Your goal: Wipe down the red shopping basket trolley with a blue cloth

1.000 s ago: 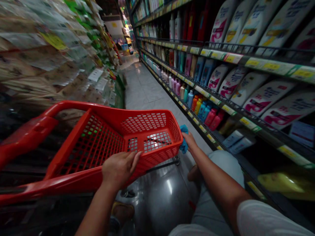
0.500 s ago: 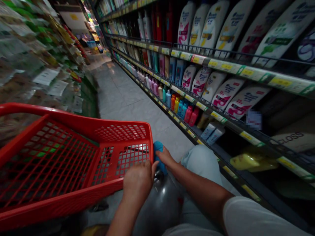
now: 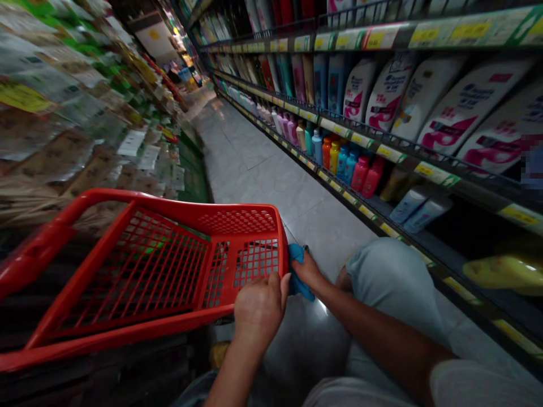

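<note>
A: Where to look for the red cart?

B: Across the left half of the frame and just past its middle, with the blue cloth against the right-hand end wall, near the centre.

A: And how to expect both to handle?

B: Cloth: likely light, soft and limp, best taken by a bunched fold. Cart: probably stiff plastic, bulky, not fragile, perhaps a little slippery along the smooth rim; best held there, or by the handle at the left edge.

A: Grip of the left hand?

B: Curled onto the near rim by the right-hand corner, back of the hand up, thumb raised, forearm slanting up from the bottom centre.

A: And of the right hand?

B: Closed on the cloth outside the end wall, arm slanting in from the lower right. Tightness of the squeeze: impossible to tell.
</note>
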`<state>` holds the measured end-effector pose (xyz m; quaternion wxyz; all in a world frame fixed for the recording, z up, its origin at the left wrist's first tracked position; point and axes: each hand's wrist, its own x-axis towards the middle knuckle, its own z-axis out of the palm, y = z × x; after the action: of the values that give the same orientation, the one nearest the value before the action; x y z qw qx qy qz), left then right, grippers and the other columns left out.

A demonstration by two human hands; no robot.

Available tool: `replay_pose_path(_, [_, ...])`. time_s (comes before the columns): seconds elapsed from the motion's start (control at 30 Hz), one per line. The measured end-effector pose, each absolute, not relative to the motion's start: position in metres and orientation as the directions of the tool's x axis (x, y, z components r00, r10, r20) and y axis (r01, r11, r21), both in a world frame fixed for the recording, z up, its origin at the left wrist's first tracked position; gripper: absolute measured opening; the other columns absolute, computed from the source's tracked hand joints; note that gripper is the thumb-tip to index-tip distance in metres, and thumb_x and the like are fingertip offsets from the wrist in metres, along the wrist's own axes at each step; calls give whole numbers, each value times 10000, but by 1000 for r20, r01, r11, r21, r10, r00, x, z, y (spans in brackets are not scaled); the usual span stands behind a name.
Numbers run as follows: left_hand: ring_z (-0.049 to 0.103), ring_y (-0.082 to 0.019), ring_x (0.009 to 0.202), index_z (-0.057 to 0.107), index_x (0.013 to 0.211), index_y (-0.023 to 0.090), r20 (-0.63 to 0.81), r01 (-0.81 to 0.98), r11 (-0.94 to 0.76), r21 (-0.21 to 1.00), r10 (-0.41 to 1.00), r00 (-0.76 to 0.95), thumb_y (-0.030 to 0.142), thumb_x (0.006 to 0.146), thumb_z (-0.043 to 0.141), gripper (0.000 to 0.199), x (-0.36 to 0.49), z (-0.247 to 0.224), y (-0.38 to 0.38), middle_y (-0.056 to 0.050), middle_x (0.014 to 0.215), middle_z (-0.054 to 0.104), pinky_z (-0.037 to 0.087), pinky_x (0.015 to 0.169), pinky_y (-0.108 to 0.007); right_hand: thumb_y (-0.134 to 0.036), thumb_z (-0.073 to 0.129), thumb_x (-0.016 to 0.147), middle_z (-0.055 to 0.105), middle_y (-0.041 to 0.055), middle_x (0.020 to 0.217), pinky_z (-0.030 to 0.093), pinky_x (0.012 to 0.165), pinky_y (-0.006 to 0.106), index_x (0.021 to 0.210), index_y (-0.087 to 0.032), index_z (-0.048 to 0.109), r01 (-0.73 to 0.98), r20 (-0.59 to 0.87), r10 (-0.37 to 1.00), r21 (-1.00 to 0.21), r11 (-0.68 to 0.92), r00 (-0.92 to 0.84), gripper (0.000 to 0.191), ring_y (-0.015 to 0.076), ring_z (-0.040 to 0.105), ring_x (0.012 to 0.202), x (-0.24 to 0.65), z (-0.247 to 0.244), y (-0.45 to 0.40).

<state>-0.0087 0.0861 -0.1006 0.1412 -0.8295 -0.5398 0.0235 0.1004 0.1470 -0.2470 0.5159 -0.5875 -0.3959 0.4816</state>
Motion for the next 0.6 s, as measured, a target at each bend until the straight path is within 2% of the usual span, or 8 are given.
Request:
replay_pose_path(0.07, [628, -204, 503, 598, 677, 193, 188, 865, -414, -282, 861, 473, 394, 1040, 331, 494, -11, -101, 85, -43, 531, 630, 295, 494, -299, -273, 538, 718, 685, -18, 783, 558, 773, 338, 897, -242, 579, -78, -160, 954, -986, -145, 255, 187, 194, 659, 747, 103, -234, 158])
replay_pose_path(0.2, [582, -189, 449, 573, 656, 205, 255, 827, -468, -312, 797, 547, 364, 1039, 354, 469, -11, -98, 82, -15, 491, 592, 275, 481, -312, -281, 586, 731, 719, 36, 985, 542, 904, 358, 1046, -230, 582, -196, -61, 947, -981, 1, 314, 319, 213, 680, 896, 101, -218, 144])
replay_pose_path(0.27, [579, -180, 453, 565, 655, 207, 262, 817, -481, -319, 783, 564, 353, 1040, 362, 459, -11, -97, 81, -10, 488, 585, 282, 488, -311, -265, 577, 734, 725, 50, 989, 541, 921, 373, 1056, -230, 578, -238, -137, 929, -970, -55, 343, 323, 222, 686, 910, 91, -223, 109])
replay_pose_path(0.37, [578, -176, 466, 560, 666, 209, 273, 805, -496, -327, 765, 583, 345, 1040, 368, 441, -12, -96, 79, -5, 492, 577, 295, 495, -313, -249, 570, 745, 729, 46, 982, 554, 895, 362, 1045, -241, 574, -299, -257, 926, -939, -171, 278, 300, 222, 694, 918, 76, -231, 59])
replay_pose_path(0.47, [570, -176, 467, 553, 672, 213, 277, 789, -519, -328, 746, 606, 338, 1038, 377, 425, -12, -95, 77, -1, 493, 569, 308, 498, -315, -241, 562, 770, 716, 26, 931, 560, 853, 338, 1036, -241, 576, -295, -200, 942, -948, -118, 268, 266, 200, 684, 846, 80, -222, 58])
replay_pose_path(0.53, [557, -173, 462, 536, 659, 218, 277, 785, -530, -320, 740, 613, 325, 1033, 390, 416, -12, -93, 72, 2, 491, 560, 311, 496, -317, -239, 585, 745, 712, 26, 951, 548, 876, 337, 1041, -235, 581, -250, -113, 944, -968, -34, 310, 296, 200, 675, 868, 92, -214, 84])
replay_pose_path(0.6, [542, -168, 456, 523, 656, 223, 271, 778, -550, -304, 733, 624, 301, 1028, 398, 401, -11, -92, 64, 8, 489, 547, 317, 495, -317, -254, 597, 717, 707, 24, 918, 542, 865, 341, 1011, -229, 585, -216, -100, 931, -976, -24, 350, 295, 204, 667, 848, 104, -214, 112])
